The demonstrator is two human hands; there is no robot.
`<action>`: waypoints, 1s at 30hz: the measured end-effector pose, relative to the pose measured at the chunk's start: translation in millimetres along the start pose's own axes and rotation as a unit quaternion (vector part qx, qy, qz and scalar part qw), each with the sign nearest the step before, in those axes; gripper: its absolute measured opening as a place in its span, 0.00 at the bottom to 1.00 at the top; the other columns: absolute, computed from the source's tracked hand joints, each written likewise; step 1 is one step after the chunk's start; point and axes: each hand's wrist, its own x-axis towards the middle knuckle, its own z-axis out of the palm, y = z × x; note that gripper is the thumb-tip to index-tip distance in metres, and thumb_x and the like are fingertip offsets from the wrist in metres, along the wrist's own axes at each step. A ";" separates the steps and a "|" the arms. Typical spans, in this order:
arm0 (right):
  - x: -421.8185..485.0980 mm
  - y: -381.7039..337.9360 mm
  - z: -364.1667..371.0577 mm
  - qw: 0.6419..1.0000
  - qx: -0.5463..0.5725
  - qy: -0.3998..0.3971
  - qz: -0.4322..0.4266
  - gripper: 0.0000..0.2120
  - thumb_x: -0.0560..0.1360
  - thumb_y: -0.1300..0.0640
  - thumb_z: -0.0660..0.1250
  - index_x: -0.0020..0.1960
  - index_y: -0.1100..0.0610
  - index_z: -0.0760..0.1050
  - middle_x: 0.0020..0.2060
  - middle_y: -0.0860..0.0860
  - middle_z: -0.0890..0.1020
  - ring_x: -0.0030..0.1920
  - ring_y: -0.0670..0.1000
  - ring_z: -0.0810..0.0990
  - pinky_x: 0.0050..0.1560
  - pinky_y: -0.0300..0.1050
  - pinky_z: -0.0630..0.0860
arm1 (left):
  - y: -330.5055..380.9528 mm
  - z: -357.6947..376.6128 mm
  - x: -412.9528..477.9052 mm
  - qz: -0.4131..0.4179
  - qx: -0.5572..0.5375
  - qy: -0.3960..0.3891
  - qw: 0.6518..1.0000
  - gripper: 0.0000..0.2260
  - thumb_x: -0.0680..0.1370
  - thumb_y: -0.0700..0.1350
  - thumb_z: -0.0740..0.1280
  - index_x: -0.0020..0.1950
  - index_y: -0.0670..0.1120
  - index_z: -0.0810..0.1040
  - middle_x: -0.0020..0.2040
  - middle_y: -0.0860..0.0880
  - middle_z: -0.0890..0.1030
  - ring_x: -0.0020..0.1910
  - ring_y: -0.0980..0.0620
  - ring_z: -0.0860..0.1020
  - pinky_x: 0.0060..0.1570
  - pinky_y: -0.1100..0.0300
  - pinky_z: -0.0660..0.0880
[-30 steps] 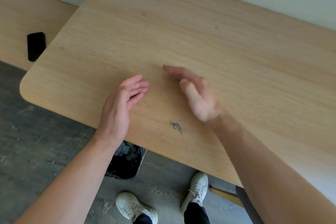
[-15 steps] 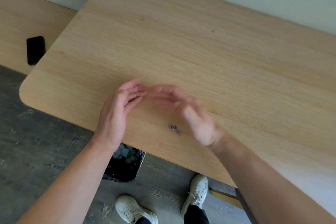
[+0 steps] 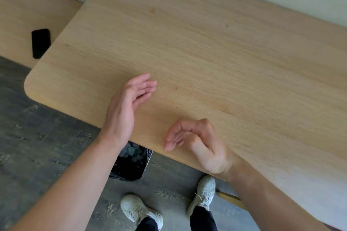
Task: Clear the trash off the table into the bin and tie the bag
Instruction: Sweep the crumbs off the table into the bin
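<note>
At the bench [image 3: 206, 47] edge above the bin [image 3: 131, 163], the cupped, empty right hand [image 3: 195, 144] sweeps crumbs off beside the flat, open left hand [image 3: 127, 107]; tying the bag likely comes next.

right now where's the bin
In the head view the bin sits on the floor, lower centre, partly under the table's near edge, just below the left hand's wrist.

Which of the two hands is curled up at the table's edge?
The right hand, fingers cupped at the near edge; the left hand is flat and open.

Right hand [image 3: 201, 142] at table edge [image 3: 161, 153], crumbs gone
</note>
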 end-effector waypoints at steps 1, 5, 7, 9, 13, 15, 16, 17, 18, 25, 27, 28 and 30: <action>-3.8 0.0 1.2 1.000 0.008 0.001 0.005 0.21 0.77 0.55 0.53 0.52 0.66 0.81 0.42 0.57 0.89 0.44 0.53 0.88 0.48 0.43 0.82 | -0.2 0.0 -0.2 -0.001 0.000 0.001 1.000 0.25 0.82 0.50 0.49 0.75 0.43 0.73 0.65 0.47 0.83 0.67 0.52 0.80 0.71 0.51 0.73; 4.0 -9.5 -8.9 0.998 0.062 0.027 -0.003 0.25 0.77 0.53 0.51 0.56 0.67 0.81 0.47 0.59 0.89 0.49 0.54 0.88 0.51 0.45 0.82 | -0.9 0.9 -1.3 0.002 0.002 0.002 1.000 0.25 0.83 0.50 0.48 0.74 0.44 0.73 0.65 0.47 0.83 0.67 0.52 0.80 0.71 0.50 0.73; 21.7 -11.9 -19.3 0.998 0.036 0.043 -0.024 0.25 0.78 0.53 0.51 0.56 0.67 0.81 0.48 0.58 0.89 0.51 0.55 0.88 0.53 0.46 0.82 | -1.2 1.4 -0.8 0.001 0.003 -0.001 1.000 0.25 0.83 0.50 0.49 0.74 0.44 0.73 0.65 0.47 0.82 0.67 0.51 0.80 0.71 0.51 0.73; 36.4 -11.5 -24.1 0.998 0.016 0.057 -0.010 0.24 0.77 0.52 0.52 0.55 0.66 0.81 0.47 0.57 0.89 0.51 0.54 0.88 0.54 0.45 0.81 | -1.7 1.0 -0.6 0.000 -0.006 0.000 1.000 0.25 0.82 0.50 0.49 0.74 0.45 0.73 0.66 0.47 0.82 0.68 0.52 0.79 0.71 0.52 0.73; 29.5 -2.4 -16.7 0.996 -0.054 0.076 0.003 0.22 0.76 0.51 0.53 0.53 0.61 0.83 0.44 0.52 0.89 0.48 0.52 0.88 0.51 0.51 0.83 | -1.2 0.5 -2.7 0.004 -0.003 0.003 1.000 0.25 0.82 0.49 0.48 0.75 0.44 0.73 0.66 0.47 0.83 0.67 0.52 0.79 0.70 0.53 0.73; 15.8 0.4 -10.2 0.995 -0.077 0.066 0.001 0.22 0.76 0.52 0.53 0.54 0.60 0.83 0.44 0.51 0.89 0.47 0.51 0.88 0.50 0.56 0.84 | 0.0 0.5 -3.1 0.009 0.006 0.002 1.000 0.25 0.82 0.48 0.48 0.75 0.43 0.73 0.65 0.47 0.82 0.67 0.52 0.80 0.70 0.52 0.74; 10.4 1.0 -7.7 0.995 -0.079 0.057 0.003 0.21 0.76 0.53 0.53 0.54 0.60 0.83 0.44 0.51 0.89 0.48 0.51 0.88 0.50 0.57 0.84 | 0.5 1.0 -3.0 0.010 0.008 0.002 1.000 0.25 0.82 0.48 0.48 0.75 0.43 0.72 0.65 0.47 0.82 0.67 0.52 0.80 0.71 0.52 0.74; 7.6 0.0 -6.3 0.996 -0.075 0.050 0.006 0.21 0.76 0.53 0.53 0.54 0.60 0.83 0.44 0.51 0.89 0.48 0.51 0.88 0.50 0.58 0.84 | 0.5 1.1 -3.1 0.010 0.010 0.002 1.000 0.25 0.82 0.48 0.48 0.75 0.42 0.72 0.65 0.46 0.82 0.67 0.52 0.80 0.71 0.51 0.74; 8.5 -2.6 -6.6 0.996 -0.069 0.047 0.004 0.22 0.76 0.52 0.53 0.54 0.60 0.83 0.45 0.51 0.89 0.49 0.52 0.88 0.51 0.57 0.84 | 1.0 1.0 -3.5 0.010 0.011 0.002 1.000 0.25 0.82 0.48 0.48 0.75 0.42 0.72 0.65 0.46 0.82 0.67 0.52 0.80 0.71 0.51 0.74; 80.9 -15.5 -33.9 0.989 0.012 0.144 -0.016 0.18 0.77 0.54 0.55 0.54 0.59 0.81 0.50 0.58 0.88 0.55 0.58 0.87 0.61 0.60 0.82 | 0.3 0.9 -3.9 0.001 -0.010 0.001 1.000 0.25 0.83 0.50 0.49 0.76 0.44 0.71 0.66 0.47 0.82 0.68 0.53 0.79 0.72 0.51 0.73; 92.0 -10.5 -29.8 0.990 0.001 0.139 -0.002 0.17 0.77 0.55 0.55 0.53 0.58 0.81 0.49 0.59 0.88 0.53 0.58 0.87 0.61 0.61 0.82 | 0.8 0.7 -3.2 -0.003 -0.033 0.014 0.999 0.25 0.82 0.50 0.49 0.76 0.44 0.71 0.66 0.47 0.82 0.68 0.53 0.79 0.72 0.51 0.72; 92.6 -8.2 -26.4 0.991 -0.021 0.132 0.000 0.17 0.77 0.55 0.55 0.53 0.58 0.82 0.48 0.59 0.88 0.52 0.58 0.87 0.60 0.62 0.81 | 0.9 0.7 -2.8 -0.006 -0.043 0.021 0.999 0.25 0.82 0.50 0.50 0.76 0.44 0.71 0.67 0.47 0.82 0.68 0.53 0.79 0.72 0.52 0.72; 85.1 -5.6 -19.0 0.992 -0.073 0.106 -0.004 0.19 0.76 0.52 0.55 0.54 0.58 0.82 0.47 0.55 0.88 0.51 0.55 0.87 0.58 0.62 0.82 | 0.4 0.1 -1.7 -0.011 -0.055 0.025 0.998 0.26 0.81 0.50 0.50 0.76 0.44 0.71 0.67 0.47 0.81 0.68 0.53 0.79 0.72 0.52 0.72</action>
